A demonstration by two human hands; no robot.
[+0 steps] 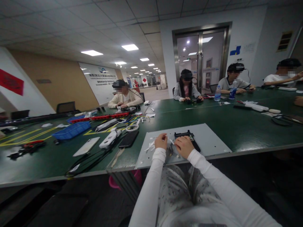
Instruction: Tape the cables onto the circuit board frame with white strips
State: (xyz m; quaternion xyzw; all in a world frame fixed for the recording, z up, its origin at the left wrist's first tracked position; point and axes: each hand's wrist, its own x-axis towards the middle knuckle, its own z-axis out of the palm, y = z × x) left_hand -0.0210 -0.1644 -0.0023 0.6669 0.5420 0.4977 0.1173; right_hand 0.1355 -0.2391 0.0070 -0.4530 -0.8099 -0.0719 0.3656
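Note:
My left hand is over the left part of a grey-white board, its fingers curled closed. What they hold, if anything, is too small to make out. My right hand is closed too, its fingertips pinching a thin white strip in the gap between both hands. Just beyond the right hand lies a black device with an exposed circuit board, partly hidden by that hand. Crumpled white scraps lie on the board beside my left hand.
Left on the green table are a black phone, a white phone, a white power strip, cables and a blue tray. Across sit several people; water bottles stand near them. The table's front edge is close to me.

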